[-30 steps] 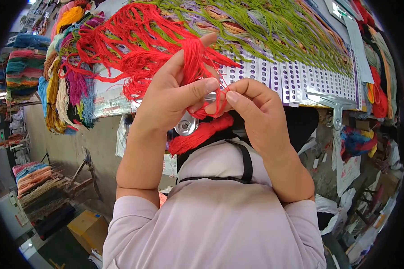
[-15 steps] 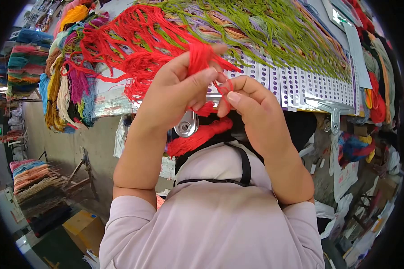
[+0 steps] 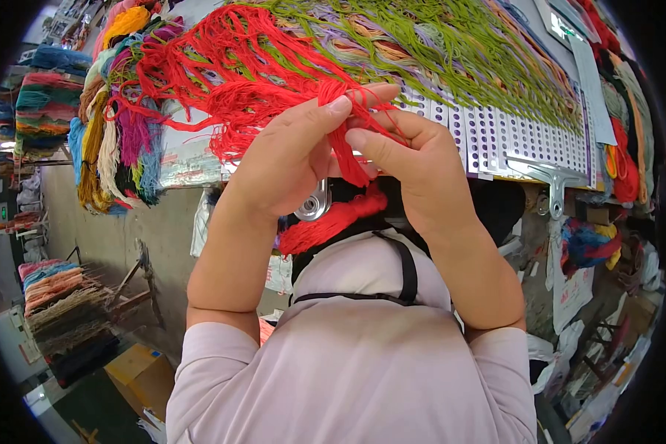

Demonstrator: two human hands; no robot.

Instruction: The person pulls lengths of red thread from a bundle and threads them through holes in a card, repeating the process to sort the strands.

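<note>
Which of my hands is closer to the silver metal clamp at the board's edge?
Right. The right hand pinches the red yarn to the left of the clamp; the left hand, also on the yarn, is farther left.

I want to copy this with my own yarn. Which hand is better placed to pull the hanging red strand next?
Probably the right hand: its thumb and forefinger pinch the red strand. The left hand is busy gripping the red yarn bunch, holding it steady.

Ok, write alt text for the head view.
Left hand and right hand pinch a bunch of red yarn at a perforated white board draped with green yarn; a red skein sits below, multicoloured skeins hang left.
</note>
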